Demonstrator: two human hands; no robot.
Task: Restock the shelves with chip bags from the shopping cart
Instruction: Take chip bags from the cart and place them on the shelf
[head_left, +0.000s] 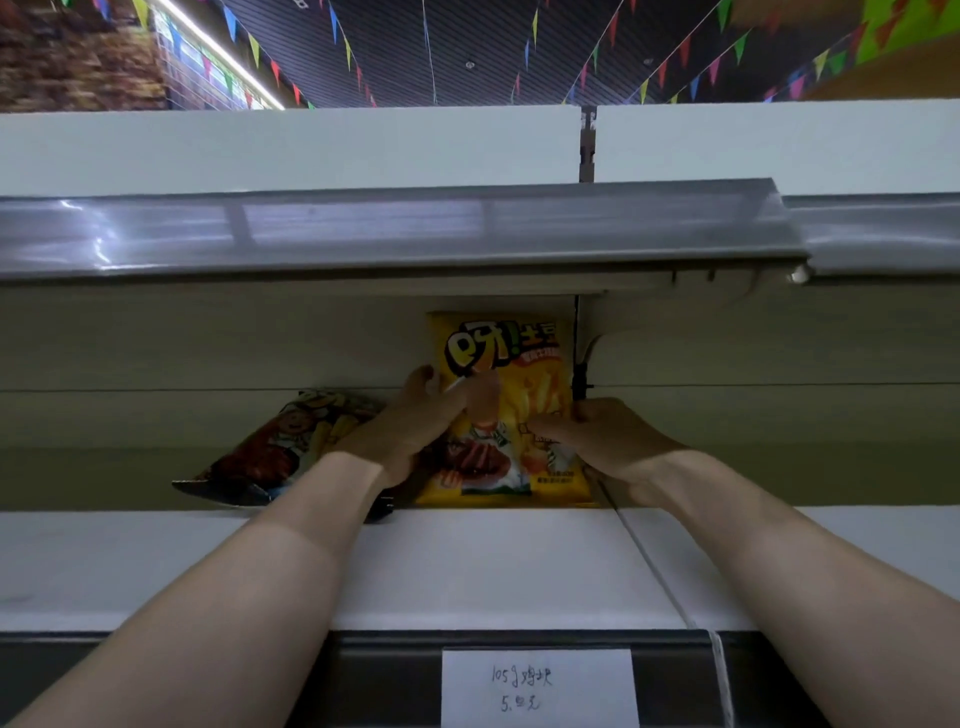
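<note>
A yellow chip bag (501, 353) stands upright at the back of the white shelf (467, 566); the left hand (410, 431) grips its left edge with curled fingers; the right hand (602, 441) pinches its lower right side. A second, darker chip bag (291, 447) lies tilted just left of it; a handwritten price label (537, 686) hangs on the shelf's front edge.
</note>
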